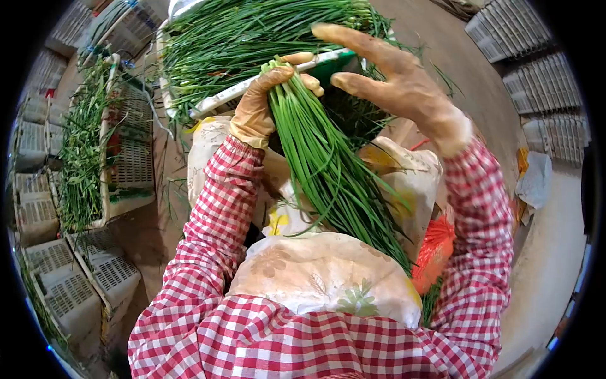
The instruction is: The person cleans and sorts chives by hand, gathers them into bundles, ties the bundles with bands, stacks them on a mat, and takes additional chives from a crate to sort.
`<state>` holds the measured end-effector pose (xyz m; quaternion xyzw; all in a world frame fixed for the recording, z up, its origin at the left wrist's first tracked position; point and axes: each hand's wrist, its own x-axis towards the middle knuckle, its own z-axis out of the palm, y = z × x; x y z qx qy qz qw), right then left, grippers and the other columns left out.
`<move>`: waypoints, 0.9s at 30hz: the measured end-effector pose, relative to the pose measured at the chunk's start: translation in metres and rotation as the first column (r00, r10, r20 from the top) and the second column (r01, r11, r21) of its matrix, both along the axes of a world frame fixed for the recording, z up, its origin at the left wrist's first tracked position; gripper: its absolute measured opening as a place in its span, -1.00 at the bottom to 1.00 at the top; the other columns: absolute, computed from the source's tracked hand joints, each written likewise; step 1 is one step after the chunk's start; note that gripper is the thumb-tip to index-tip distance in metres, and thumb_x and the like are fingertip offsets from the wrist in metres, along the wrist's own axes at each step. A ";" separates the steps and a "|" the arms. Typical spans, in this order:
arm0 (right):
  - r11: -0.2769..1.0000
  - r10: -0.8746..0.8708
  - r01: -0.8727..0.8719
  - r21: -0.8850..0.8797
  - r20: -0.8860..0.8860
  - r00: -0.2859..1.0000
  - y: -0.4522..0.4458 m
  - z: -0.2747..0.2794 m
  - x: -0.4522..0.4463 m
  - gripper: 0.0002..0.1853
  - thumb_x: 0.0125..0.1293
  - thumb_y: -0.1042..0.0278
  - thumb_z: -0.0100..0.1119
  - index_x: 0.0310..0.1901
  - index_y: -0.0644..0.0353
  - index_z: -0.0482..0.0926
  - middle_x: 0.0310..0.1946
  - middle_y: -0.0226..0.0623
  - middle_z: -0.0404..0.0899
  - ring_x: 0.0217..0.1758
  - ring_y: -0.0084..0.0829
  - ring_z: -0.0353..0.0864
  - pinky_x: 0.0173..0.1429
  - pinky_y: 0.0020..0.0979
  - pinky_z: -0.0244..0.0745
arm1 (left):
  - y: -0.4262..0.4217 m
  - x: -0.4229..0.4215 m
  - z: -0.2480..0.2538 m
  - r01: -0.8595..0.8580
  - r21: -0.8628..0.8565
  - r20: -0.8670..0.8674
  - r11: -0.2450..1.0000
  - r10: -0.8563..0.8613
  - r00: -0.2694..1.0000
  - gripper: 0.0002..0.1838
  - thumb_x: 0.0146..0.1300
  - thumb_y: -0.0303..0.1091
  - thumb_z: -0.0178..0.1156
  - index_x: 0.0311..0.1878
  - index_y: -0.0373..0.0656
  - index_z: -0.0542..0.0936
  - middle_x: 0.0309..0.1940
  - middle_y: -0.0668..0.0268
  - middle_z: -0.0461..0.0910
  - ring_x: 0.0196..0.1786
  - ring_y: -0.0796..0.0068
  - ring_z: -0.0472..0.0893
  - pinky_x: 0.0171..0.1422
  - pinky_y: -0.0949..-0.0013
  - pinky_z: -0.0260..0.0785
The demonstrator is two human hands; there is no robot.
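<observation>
A bundle of long green stalks (322, 158) hangs from my left hand (262, 101), which is wrapped round its pale cut ends. The leafy tips slant down to the right over my lap. My right hand (404, 82) is raised to the right of the bundle, fingers and thumb spread, touching nothing. Both hands wear thin, stained gloves. Just beyond my hands, a white crate (218, 100) holds a large heap of similar green stalks (252, 38).
At the left stands a crate (132, 151) topped with loose greens (85, 151), with more crates (69, 284) around it. Stacked crates (543, 82) line the right side. A red net bag (435, 246) lies beside my right leg.
</observation>
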<state>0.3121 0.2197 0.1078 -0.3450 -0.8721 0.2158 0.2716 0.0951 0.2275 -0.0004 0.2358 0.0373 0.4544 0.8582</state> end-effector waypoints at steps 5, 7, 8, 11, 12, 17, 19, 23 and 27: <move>0.971 0.167 -0.158 -0.179 0.039 0.985 -0.042 0.033 -0.015 -0.48 0.16 -0.12 0.27 0.06 0.05 0.59 -0.13 -0.14 0.64 0.00 -0.24 0.61 0.12 -0.24 0.46 | 0.009 -0.011 0.035 -0.216 0.144 -0.129 0.966 0.235 0.963 -0.74 0.17 -0.36 0.23 -0.07 -0.20 0.56 -0.28 0.09 0.61 -0.12 0.10 0.62 0.06 0.05 0.52; 0.991 0.107 -0.126 0.033 0.342 0.933 -0.054 0.049 -0.034 -0.39 0.06 -0.23 0.26 0.04 0.04 0.59 -0.22 -0.18 0.61 -0.13 -0.24 0.60 -0.02 -0.23 0.51 | 0.008 -0.021 0.069 -0.280 0.255 -0.074 0.926 0.307 0.949 -0.75 0.20 -0.34 0.20 -0.07 -0.19 0.55 -0.28 0.11 0.61 -0.11 0.14 0.60 0.09 0.09 0.50; 0.971 0.052 -0.150 0.187 0.448 0.893 -0.060 0.045 -0.042 -0.36 0.02 -0.27 0.25 0.03 0.03 0.58 -0.24 -0.20 0.59 -0.17 -0.24 0.59 -0.07 -0.22 0.51 | 0.009 -0.032 0.084 -0.316 0.298 -0.048 0.901 0.345 0.937 -0.75 0.21 -0.34 0.19 -0.07 -0.19 0.55 -0.28 0.11 0.61 -0.11 0.15 0.60 0.11 0.11 0.48; 0.916 -0.062 -0.213 0.339 0.647 0.760 -0.083 0.008 -0.034 -0.49 -0.07 -0.29 0.28 -0.44 0.06 0.56 -0.39 -0.31 0.47 -0.33 -0.40 0.50 -0.31 -0.33 0.40 | 0.021 -0.082 0.107 -0.472 0.372 0.051 0.799 0.490 0.870 -0.78 0.23 -0.38 0.16 -0.09 -0.25 0.55 -0.30 0.12 0.59 -0.12 0.18 0.59 0.17 0.14 0.43; 0.963 -0.021 -0.181 0.201 0.722 0.691 -0.086 -0.033 0.001 -0.52 0.01 -0.22 0.28 -0.56 0.11 0.55 -0.53 -0.33 0.44 -0.42 -0.36 0.50 -0.32 -0.29 0.41 | 0.023 -0.077 0.099 -0.520 0.372 0.058 0.769 0.540 0.840 -0.78 0.22 -0.39 0.15 -0.10 -0.26 0.55 -0.31 0.12 0.59 -0.12 0.18 0.59 0.16 0.14 0.43; 0.796 0.144 0.482 -0.366 0.888 0.436 -0.068 -0.053 0.082 -0.59 0.26 -0.01 0.05 -0.22 0.23 0.65 -0.34 -0.08 0.64 -0.30 -0.16 0.66 -0.14 -0.17 0.51 | 0.007 -0.134 0.143 -0.675 0.400 0.034 0.620 0.726 0.687 -0.76 0.20 -0.36 0.19 -0.11 -0.26 0.56 -0.34 0.16 0.60 -0.21 0.25 0.59 0.03 0.21 0.49; 0.734 -0.085 0.671 -0.106 0.966 0.245 -0.043 -0.059 0.116 -0.64 0.30 0.08 0.06 -0.05 0.16 0.61 -0.39 -0.15 0.65 -0.39 -0.25 0.67 -0.27 -0.29 0.54 | 0.006 -0.108 0.143 -0.633 0.531 -0.024 0.563 0.757 0.653 -0.74 0.19 -0.35 0.20 -0.08 -0.26 0.55 -0.35 0.17 0.60 -0.22 0.24 0.59 0.01 0.21 0.49; 0.879 -0.435 0.439 -0.186 0.067 0.898 -0.060 0.024 0.081 -0.29 0.11 0.05 0.33 0.28 0.10 0.35 0.06 -0.02 0.52 0.05 -0.19 0.58 0.04 -0.23 0.51 | -0.006 -0.054 0.190 -0.361 0.835 -0.133 0.415 0.789 0.600 -0.67 0.21 -0.27 0.23 -0.03 -0.24 0.51 -0.33 0.19 0.60 -0.19 0.33 0.61 -0.04 0.36 0.53; 0.968 -0.137 0.218 0.125 -0.462 0.876 -0.068 0.037 0.004 -0.12 -0.02 0.10 0.47 0.34 0.12 0.26 0.24 -0.10 0.38 0.19 -0.22 0.47 0.15 -0.19 0.47 | -0.027 0.043 0.196 -0.228 0.918 -0.042 0.326 0.649 0.759 -0.54 0.26 -0.17 0.11 0.13 -0.27 0.40 -0.11 0.18 0.56 -0.08 0.46 0.58 -0.05 0.44 0.52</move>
